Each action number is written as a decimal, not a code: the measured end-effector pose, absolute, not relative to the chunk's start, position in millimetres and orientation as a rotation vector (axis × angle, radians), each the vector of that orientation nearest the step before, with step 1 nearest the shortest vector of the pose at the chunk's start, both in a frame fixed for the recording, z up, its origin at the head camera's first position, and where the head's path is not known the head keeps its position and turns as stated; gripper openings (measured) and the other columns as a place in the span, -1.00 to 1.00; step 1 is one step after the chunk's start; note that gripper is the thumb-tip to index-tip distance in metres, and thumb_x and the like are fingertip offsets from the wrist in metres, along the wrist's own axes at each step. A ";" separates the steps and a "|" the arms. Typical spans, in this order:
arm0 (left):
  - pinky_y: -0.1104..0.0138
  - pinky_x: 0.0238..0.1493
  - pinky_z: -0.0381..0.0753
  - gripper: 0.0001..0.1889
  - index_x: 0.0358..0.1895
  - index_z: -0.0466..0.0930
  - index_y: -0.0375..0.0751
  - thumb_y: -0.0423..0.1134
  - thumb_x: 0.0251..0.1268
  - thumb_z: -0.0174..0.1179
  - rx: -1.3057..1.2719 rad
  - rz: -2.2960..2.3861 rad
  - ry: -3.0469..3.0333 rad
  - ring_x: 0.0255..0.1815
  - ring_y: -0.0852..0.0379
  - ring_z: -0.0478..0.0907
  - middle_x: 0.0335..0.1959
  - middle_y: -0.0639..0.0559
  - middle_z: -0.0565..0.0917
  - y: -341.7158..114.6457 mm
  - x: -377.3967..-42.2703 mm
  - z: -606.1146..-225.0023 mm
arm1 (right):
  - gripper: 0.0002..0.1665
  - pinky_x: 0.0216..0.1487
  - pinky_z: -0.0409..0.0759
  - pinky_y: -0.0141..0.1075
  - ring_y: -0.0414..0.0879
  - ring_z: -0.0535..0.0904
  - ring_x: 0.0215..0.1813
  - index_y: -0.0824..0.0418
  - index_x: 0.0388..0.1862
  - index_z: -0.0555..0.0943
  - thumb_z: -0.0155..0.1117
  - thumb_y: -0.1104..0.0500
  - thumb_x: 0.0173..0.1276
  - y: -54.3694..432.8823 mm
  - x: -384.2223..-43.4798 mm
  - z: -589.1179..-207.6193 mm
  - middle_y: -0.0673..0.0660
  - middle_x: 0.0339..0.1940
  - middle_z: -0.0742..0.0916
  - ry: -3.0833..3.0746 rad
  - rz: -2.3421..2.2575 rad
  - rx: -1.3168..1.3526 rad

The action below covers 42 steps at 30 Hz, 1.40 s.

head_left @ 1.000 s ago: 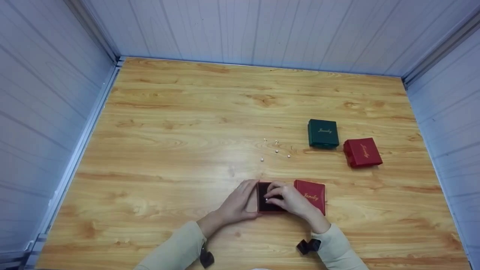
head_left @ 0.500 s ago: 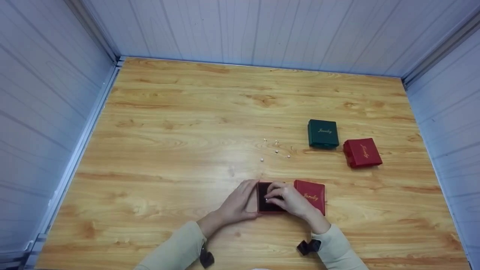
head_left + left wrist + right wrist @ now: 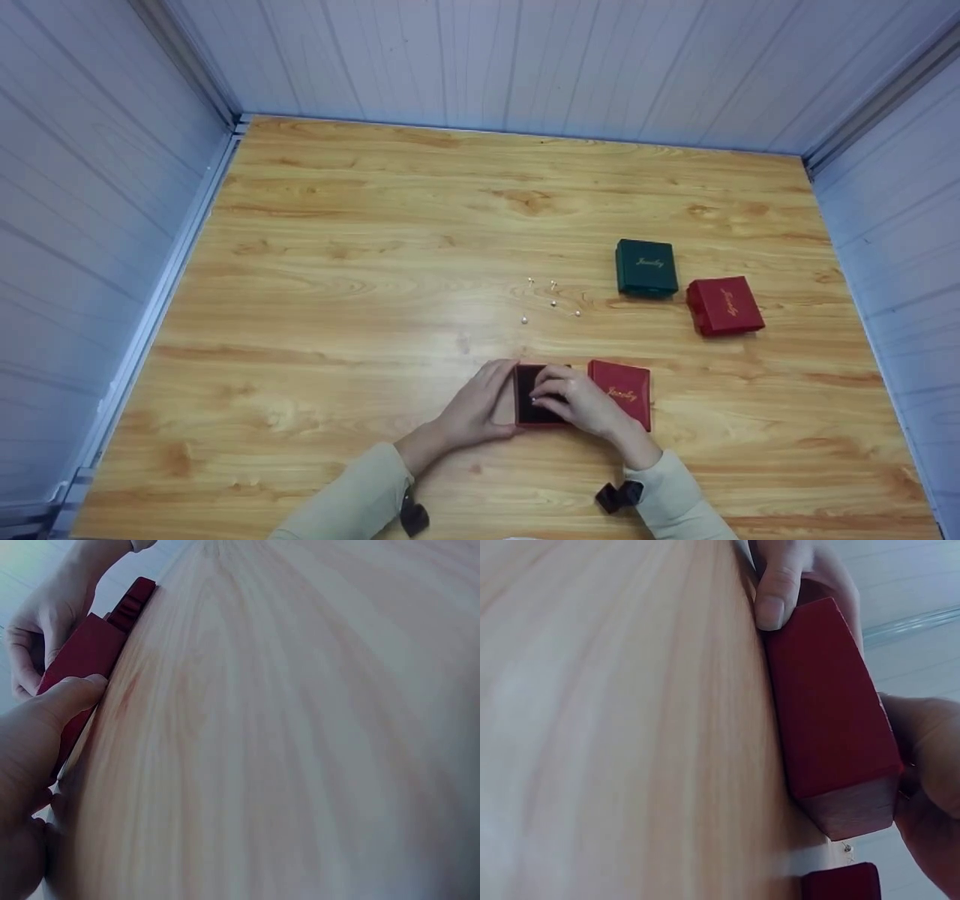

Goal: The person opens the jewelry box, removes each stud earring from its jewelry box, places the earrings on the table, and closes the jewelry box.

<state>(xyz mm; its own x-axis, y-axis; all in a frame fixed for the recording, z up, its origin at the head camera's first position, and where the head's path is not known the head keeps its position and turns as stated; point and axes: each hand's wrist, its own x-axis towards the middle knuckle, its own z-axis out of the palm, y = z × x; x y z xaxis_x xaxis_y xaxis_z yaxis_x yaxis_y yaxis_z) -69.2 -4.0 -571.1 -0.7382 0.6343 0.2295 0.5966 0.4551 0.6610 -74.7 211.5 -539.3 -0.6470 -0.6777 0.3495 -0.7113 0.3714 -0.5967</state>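
Note:
In the head view my left hand [image 3: 469,409] holds a small red jewelry box [image 3: 541,426] from its left side. My thumb presses its front wall and my fingers lie at the back; the left wrist view shows this thumb on the box [image 3: 86,652]. The box is topless, with a dark insert. Over it, my right hand [image 3: 589,401] pinches a tiny shiny earring [image 3: 533,400], whose lower part is hidden. Just right of the box lies its red lid [image 3: 628,388], marked "Jewelry", partly under my right wrist.
Several tiny earrings [image 3: 553,304] lie scattered on the wooden table [image 3: 337,262] beyond the box. A closed green jewelry box [image 3: 646,268] stands farther right, with another red box [image 3: 726,305] beside it. Pale panelled walls [image 3: 480,60] border the table.
My right fingers have shifted very slightly to the right over the insert, still pinching the earring. The left hand, the box and the lid stay where they were.

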 end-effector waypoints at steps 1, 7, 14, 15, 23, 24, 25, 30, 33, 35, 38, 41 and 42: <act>0.24 0.25 0.13 -0.01 0.30 0.01 -0.35 0.07 -0.17 0.32 1.116 1.168 2.636 0.24 0.03 0.15 0.20 -0.13 0.26 -4.1 -69.3 -571.4 | -0.93 -0.22 0.50 -0.44 -0.17 0.50 -0.25 0.26 -0.42 0.65 0.30 0.34 0.06 211.6 -74.6 -539.4 0.02 -0.33 0.56 -2.564 1.148 1.300; 0.25 0.25 0.13 -0.01 0.29 0.02 -0.36 0.07 -0.18 0.33 1.123 1.182 2.634 0.23 0.04 0.16 0.19 -0.13 0.27 -3.7 -69.6 -573.1 | -0.93 -0.19 0.50 -0.41 -0.19 0.50 -0.22 0.22 -0.39 0.63 0.26 0.31 0.11 212.2 -73.2 -540.3 0.01 -0.32 0.56 -2.586 1.162 1.277; 0.25 0.24 0.15 -0.02 0.28 0.04 -0.36 0.05 -0.19 0.34 1.138 1.186 2.643 0.22 0.04 0.18 0.17 -0.12 0.29 -2.9 -69.2 -572.2 | -0.93 -0.18 0.49 -0.42 -0.20 0.50 -0.22 0.22 -0.37 0.62 0.26 0.29 0.12 211.9 -71.8 -539.7 0.00 -0.32 0.57 -2.586 1.191 1.256; 0.25 0.24 0.15 -0.02 0.28 0.04 -0.36 0.05 -0.19 0.34 1.141 1.190 2.642 0.21 0.05 0.18 0.17 -0.11 0.29 -2.7 -69.3 -572.0 | -0.93 -0.18 0.49 -0.42 -0.19 0.50 -0.22 0.22 -0.37 0.62 0.26 0.29 0.12 211.8 -71.8 -539.5 0.00 -0.32 0.57 -2.578 1.194 1.257; 0.24 0.25 0.14 -0.01 0.29 0.00 -0.37 0.05 -0.17 0.33 1.143 1.214 2.615 0.24 0.04 0.15 0.20 -0.12 0.24 -3.8 -68.8 -571.5 | -0.92 -0.19 0.49 -0.42 -0.20 0.50 -0.22 0.25 -0.36 0.62 0.25 0.32 0.12 212.1 -73.5 -536.1 0.02 -0.32 0.59 -2.530 1.250 1.228; 0.24 0.25 0.13 -0.01 0.29 0.00 -0.37 0.05 -0.17 0.33 1.144 1.216 2.614 0.24 0.04 0.14 0.20 -0.12 0.24 -3.7 -68.9 -571.6 | -0.91 -0.20 0.49 -0.42 -0.19 0.51 -0.23 0.25 -0.35 0.61 0.25 0.32 0.12 212.4 -73.4 -535.5 0.02 -0.32 0.59 -2.522 1.260 1.227; 0.24 0.25 0.13 -0.01 0.29 0.00 -0.37 0.04 -0.17 0.33 1.144 1.216 2.615 0.24 0.04 0.14 0.20 -0.12 0.25 -3.8 -68.9 -572.0 | -0.91 -0.20 0.49 -0.42 -0.19 0.51 -0.23 0.25 -0.35 0.62 0.25 0.32 0.12 212.6 -73.5 -535.2 0.02 -0.32 0.59 -2.518 1.266 1.225; 0.23 0.25 0.13 -0.01 0.29 0.01 -0.38 0.05 -0.18 0.33 1.152 1.209 2.622 0.24 0.04 0.15 0.19 -0.12 0.26 -3.8 -69.1 -573.1 | -0.90 -0.20 0.48 -0.46 -0.19 0.51 -0.25 0.25 -0.33 0.61 0.24 0.31 0.13 213.5 -74.1 -534.1 0.01 -0.32 0.59 -2.501 1.298 1.217; 0.24 0.25 0.13 -0.02 0.29 0.01 -0.37 0.05 -0.17 0.33 1.151 1.193 2.633 0.24 0.04 0.15 0.19 -0.12 0.26 -3.8 -69.3 -572.3 | -0.89 -0.20 0.48 -0.46 -0.19 0.52 -0.25 0.26 -0.32 0.61 0.24 0.31 0.13 214.1 -75.5 -531.7 0.00 -0.31 0.60 -2.501 1.317 1.205; 0.23 0.25 0.14 -0.01 0.29 0.01 -0.38 0.05 -0.17 0.32 1.154 1.183 2.642 0.24 0.04 0.15 0.19 -0.12 0.26 -4.0 -69.2 -571.5 | -0.89 -0.22 0.50 -0.43 -0.17 0.53 -0.25 0.26 -0.33 0.61 0.25 0.32 0.12 214.7 -76.5 -529.1 0.01 -0.32 0.61 -2.496 1.339 1.201; 0.23 0.24 0.15 -0.02 0.29 0.01 -0.38 0.05 -0.16 0.32 1.163 1.186 2.649 0.23 0.04 0.15 0.19 -0.11 0.27 -3.8 -69.4 -570.9 | -0.88 -0.29 0.53 -0.35 -0.12 0.54 -0.29 0.27 -0.35 0.60 0.26 0.37 0.09 214.9 -77.9 -525.3 0.05 -0.35 0.61 -2.475 1.362 1.188; 0.24 0.24 0.14 -0.02 0.29 0.02 -0.37 0.05 -0.17 0.32 1.167 1.198 2.650 0.24 0.05 0.15 0.19 -0.11 0.27 -3.8 -69.3 -570.9 | -0.85 -0.35 0.54 -0.30 -0.09 0.54 -0.33 0.28 -0.37 0.60 0.28 0.42 0.03 215.1 -79.1 -521.9 0.09 -0.39 0.62 -2.462 1.384 1.171; 0.24 0.25 0.14 -0.02 0.29 0.02 -0.37 0.05 -0.17 0.32 1.168 1.201 2.650 0.23 0.05 0.15 0.19 -0.10 0.27 -3.7 -69.3 -570.8 | -0.83 -0.37 0.53 -0.27 -0.07 0.54 -0.35 0.29 -0.38 0.59 0.28 0.45 0.01 215.5 -79.6 -521.6 0.11 -0.40 0.61 -2.457 1.389 1.168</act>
